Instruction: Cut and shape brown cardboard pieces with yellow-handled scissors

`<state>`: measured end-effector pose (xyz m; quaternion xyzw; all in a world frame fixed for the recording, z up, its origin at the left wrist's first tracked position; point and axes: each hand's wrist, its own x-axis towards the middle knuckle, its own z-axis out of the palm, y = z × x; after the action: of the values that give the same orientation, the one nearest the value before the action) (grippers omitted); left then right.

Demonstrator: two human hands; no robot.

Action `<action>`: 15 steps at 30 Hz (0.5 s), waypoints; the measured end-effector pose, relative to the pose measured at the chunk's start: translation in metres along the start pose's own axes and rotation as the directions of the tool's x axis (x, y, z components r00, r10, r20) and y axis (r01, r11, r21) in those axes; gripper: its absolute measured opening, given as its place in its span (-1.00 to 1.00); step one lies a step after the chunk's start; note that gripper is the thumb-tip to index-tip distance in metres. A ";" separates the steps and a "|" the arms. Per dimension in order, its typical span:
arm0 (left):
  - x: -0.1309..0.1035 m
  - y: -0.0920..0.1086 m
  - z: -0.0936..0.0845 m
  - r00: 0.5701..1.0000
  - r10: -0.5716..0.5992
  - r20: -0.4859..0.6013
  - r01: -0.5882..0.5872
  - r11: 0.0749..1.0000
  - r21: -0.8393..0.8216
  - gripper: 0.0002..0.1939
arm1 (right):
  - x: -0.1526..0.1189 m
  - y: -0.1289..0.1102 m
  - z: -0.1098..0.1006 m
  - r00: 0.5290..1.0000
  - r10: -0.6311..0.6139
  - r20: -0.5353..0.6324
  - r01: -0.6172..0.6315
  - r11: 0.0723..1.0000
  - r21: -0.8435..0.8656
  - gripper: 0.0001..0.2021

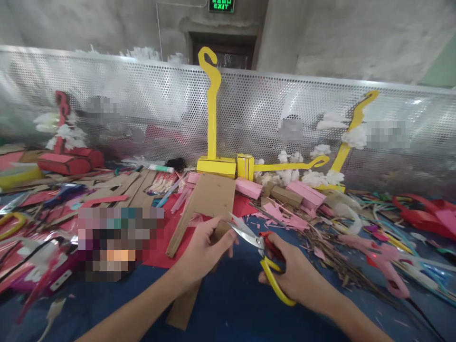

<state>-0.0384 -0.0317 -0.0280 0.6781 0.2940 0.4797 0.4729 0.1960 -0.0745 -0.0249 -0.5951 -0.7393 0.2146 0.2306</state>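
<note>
My right hand (297, 268) is closed around scissors (272, 280) with yellow and red handles. Their blades stand apart, pointing left, with the tips close to the fingers of my left hand (204, 249). A long brown cardboard strip (183, 308) is pinched in my left hand; part of it is hidden behind the fingers and wrist, and its lower end angles toward me. Whether the blades touch the strip I cannot tell. Just beyond my hands lies a wider cardboard piece (213, 194), partly over red paper (160, 247), with a narrow cardboard strip (183, 218) beside it.
Yellow hook-shaped stands (216, 166) line the perforated metal panel (142, 104) at the back. A pink glue gun (383, 259) rests at right near twigs (331, 256) and pink scraps (281, 216). Cardboard pieces and a red hook-shaped stand (64, 161) are at left.
</note>
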 end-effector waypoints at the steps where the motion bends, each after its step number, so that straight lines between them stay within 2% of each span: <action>1: -0.001 0.000 -0.001 1.000 -0.004 0.019 0.004 1.000 0.003 -0.76 | -0.001 -0.002 -0.001 1.000 0.002 0.002 -0.002 1.000 0.003 -0.62; 5: -0.003 0.003 -0.002 0.998 -0.014 0.055 0.012 0.999 0.032 -0.87 | -0.002 -0.005 -0.004 1.000 0.004 0.008 -0.004 1.000 0.007 -0.60; 9: -0.005 0.005 -0.003 0.997 -0.004 0.073 0.002 0.999 0.037 -0.89 | -0.003 0.001 -0.003 1.000 -0.026 -0.003 0.026 0.999 -0.024 -0.59; 15: -0.001 0.001 -0.002 0.999 -0.023 0.025 0.023 1.000 0.019 -0.75 | 0.000 0.008 -0.001 0.995 -0.055 -0.081 0.056 0.998 0.010 -0.65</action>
<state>-0.0412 -0.0325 -0.0269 0.6851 0.3001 0.4628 0.4758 0.2030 -0.0732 -0.0291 -0.5813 -0.7443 0.1883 0.2697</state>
